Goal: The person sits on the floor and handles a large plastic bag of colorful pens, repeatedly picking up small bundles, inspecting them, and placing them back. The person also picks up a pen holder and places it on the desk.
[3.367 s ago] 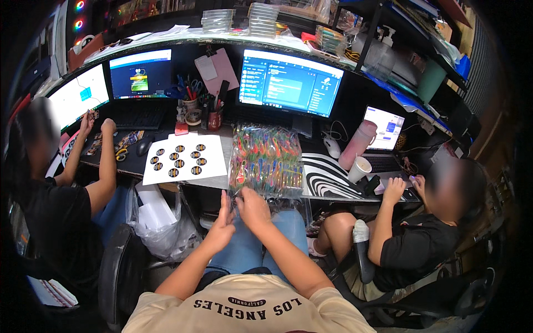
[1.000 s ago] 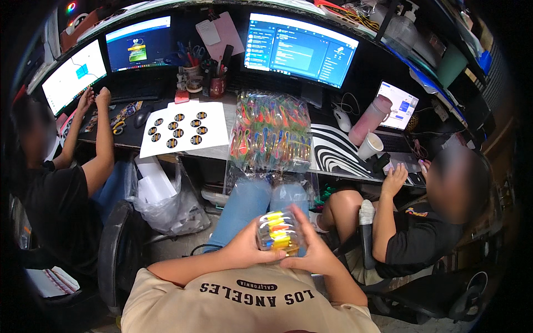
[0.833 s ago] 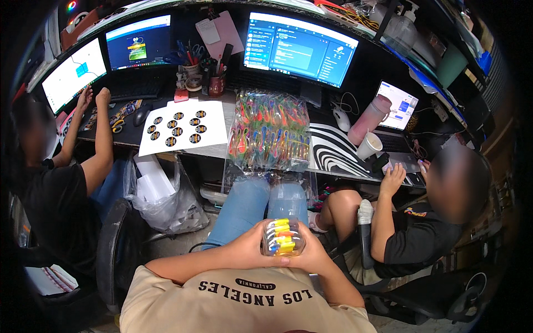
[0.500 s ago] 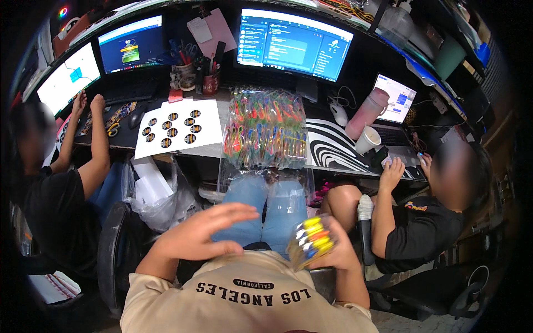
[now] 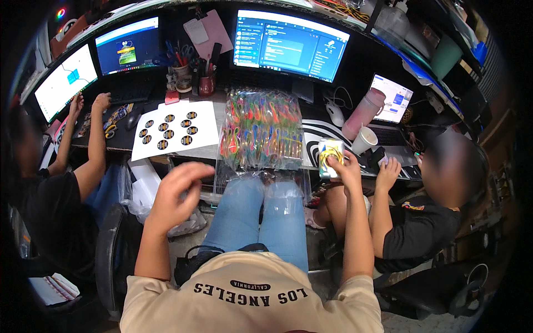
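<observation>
Desk (image 5: 219,96): grey-topped before you
Middle: clear bag (image 5: 262,125) of colourful bundles, overhanging its edge
Your left: printed white sheet (image 5: 176,119), dark mouse (image 5: 132,120), yellow scissors (image 5: 110,131)
Your right: swirl-striped mat (image 5: 319,132), pink bottle (image 5: 362,115), white cup (image 5: 364,140), laptop (image 5: 393,101)

We take this for a crowded shared office: monitors (image 5: 290,45) line the far side of a long surface (image 5: 208,151), with an open laptop (image 5: 392,99) at right, computer mice (image 5: 335,115), a red pen cup (image 5: 207,85), and co-workers (image 5: 417,228) seated left and right.
</observation>
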{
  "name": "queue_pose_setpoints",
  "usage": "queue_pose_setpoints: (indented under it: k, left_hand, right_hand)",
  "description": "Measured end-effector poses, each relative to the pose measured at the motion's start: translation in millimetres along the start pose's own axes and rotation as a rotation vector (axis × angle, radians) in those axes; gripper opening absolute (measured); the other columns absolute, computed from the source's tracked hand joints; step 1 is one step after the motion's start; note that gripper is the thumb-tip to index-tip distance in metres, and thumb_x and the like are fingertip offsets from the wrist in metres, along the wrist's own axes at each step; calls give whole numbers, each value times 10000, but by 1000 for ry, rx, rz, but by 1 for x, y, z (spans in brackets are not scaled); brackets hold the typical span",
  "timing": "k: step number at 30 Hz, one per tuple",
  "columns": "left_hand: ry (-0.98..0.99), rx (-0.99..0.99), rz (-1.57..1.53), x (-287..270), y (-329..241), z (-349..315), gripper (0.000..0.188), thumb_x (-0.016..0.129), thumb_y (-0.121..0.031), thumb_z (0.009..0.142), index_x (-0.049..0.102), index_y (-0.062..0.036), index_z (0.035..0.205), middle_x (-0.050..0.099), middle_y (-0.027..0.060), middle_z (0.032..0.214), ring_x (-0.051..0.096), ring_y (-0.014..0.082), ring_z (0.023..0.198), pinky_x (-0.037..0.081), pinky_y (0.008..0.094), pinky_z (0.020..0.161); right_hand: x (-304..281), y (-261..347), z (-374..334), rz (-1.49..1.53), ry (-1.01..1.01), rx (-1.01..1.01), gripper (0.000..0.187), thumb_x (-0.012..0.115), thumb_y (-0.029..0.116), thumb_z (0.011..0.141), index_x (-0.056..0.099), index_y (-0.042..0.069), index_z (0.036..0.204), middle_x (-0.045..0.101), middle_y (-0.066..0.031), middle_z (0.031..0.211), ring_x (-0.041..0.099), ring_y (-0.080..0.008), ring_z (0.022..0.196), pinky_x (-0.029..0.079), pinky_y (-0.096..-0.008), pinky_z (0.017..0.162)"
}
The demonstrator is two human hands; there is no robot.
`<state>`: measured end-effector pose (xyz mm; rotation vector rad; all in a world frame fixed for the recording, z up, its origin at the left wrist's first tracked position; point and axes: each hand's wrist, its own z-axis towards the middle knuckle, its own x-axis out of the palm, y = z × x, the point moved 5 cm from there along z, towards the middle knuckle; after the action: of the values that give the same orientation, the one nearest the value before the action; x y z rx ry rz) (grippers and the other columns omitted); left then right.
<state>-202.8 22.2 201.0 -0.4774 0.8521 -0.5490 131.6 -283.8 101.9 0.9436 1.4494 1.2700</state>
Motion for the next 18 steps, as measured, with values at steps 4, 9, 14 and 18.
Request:
queue_pose_setpoints:
  k: [4, 9, 14, 18]
  left_hand:
    - [37, -56, 202, 26, 65, 10, 797, 707, -47, 768, 322, -62, 1466, 355, 186, 1495, 335, 357, 1393, 288, 425, 1135]
    - [-31, 154, 245, 64, 111, 3, 1095, 852, -223, 657, 186, -188, 1524, 175, 207, 1569, 262, 411, 1419, 266, 537, 1123]
    - [-46, 429, 283, 90, 120, 7, 716, 810, -195, 697, 500, -180, 1342, 391, 127, 1490, 359, 364, 1388, 288, 524, 1123]
    - [-97, 478, 245, 89, 115, 10, 240, 728, -88, 733, 695, -123, 968, 637, 78, 1258, 514, 337, 1283, 376, 504, 1072]
  right_hand:
    - [18, -3, 43, -298, 9, 175, 677, 762, 449, 775, 576, -40, 1205, 694, -126, 886, 689, -255, 750, 557, -368, 553]
    - [31, 47, -5, -1174, -215, -463, 917, 819, 314, 679, 378, 162, 1468, 320, -228, 1488, 367, -407, 1328, 342, -591, 1013]
    - [83, 37, -70, -923, 235, -1153, 879, 819, 246, 678, 406, 274, 1453, 201, -115, 1582, 194, -369, 1444, 149, -624, 1137]
    - [99, 23, -77, -729, 254, -1245, 407, 752, 177, 750, 681, 197, 1150, 594, -50, 1305, 440, -285, 1333, 265, -529, 1131]
